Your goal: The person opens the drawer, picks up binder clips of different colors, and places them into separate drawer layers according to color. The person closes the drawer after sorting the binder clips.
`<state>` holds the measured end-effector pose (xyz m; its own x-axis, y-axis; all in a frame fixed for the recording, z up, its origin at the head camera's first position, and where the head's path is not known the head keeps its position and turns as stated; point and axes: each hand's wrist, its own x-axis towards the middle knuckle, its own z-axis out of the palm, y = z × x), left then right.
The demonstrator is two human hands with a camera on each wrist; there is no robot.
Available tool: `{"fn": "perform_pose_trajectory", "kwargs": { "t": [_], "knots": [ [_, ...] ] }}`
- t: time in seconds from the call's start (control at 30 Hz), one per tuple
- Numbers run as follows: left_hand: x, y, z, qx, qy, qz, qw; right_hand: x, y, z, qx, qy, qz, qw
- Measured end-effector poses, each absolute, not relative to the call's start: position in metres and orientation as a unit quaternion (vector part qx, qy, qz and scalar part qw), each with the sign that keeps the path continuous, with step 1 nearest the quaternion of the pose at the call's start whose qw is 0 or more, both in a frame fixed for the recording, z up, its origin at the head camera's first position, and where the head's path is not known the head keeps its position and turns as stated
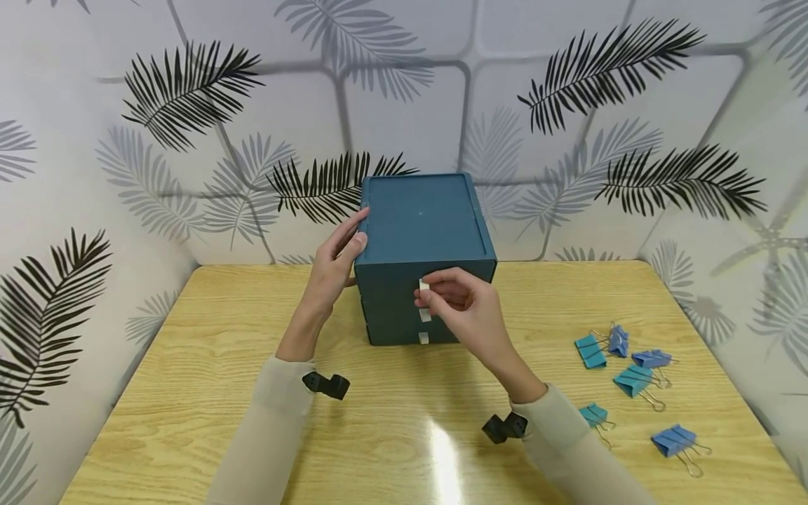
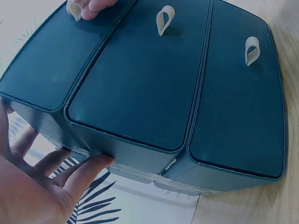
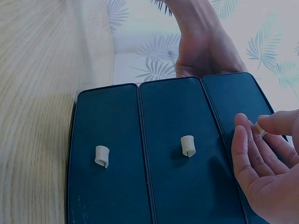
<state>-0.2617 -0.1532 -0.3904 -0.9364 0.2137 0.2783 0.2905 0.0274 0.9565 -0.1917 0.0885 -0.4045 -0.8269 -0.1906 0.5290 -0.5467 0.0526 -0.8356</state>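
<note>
A dark teal box with three stacked drawers [image 1: 423, 217] stands at the back of the wooden table, each drawer front bearing a pale loop pull. The right hand [image 1: 470, 305] pinches the top drawer's pull tab [image 3: 260, 129] between thumb and fingers. Against the box's left side rests the left hand [image 1: 337, 263], its fingers spread along the side wall in the left wrist view. The middle pull [image 2: 165, 20] and the bottom pull [image 2: 252, 50] hang free. All three drawers look closed.
Several binder clips, teal [image 1: 634, 379] and blue [image 1: 674, 440], lie scattered on the right part of the table [image 1: 208, 407]. A wall covering with leaf patterns [image 1: 404, 112] rises close behind the box.
</note>
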Motion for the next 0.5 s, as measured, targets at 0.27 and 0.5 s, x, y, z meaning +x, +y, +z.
{"fn": "perform_pose_trajectory", "kwargs": {
  "t": [0.27, 0.5],
  "knots": [
    [-0.2622, -0.1530, -0.3913, -0.179, -0.715, -0.676, 0.030, -0.1938, 0.0896, -0.4043, 0.260, -0.711, 0.640, 0.133],
    [-0.2606, -0.1525, -0.3893, -0.178, -0.714, -0.676, 0.029, -0.1924, 0.0911, -0.4059, 0.261, -0.710, 0.643, 0.124]
  ]
}}
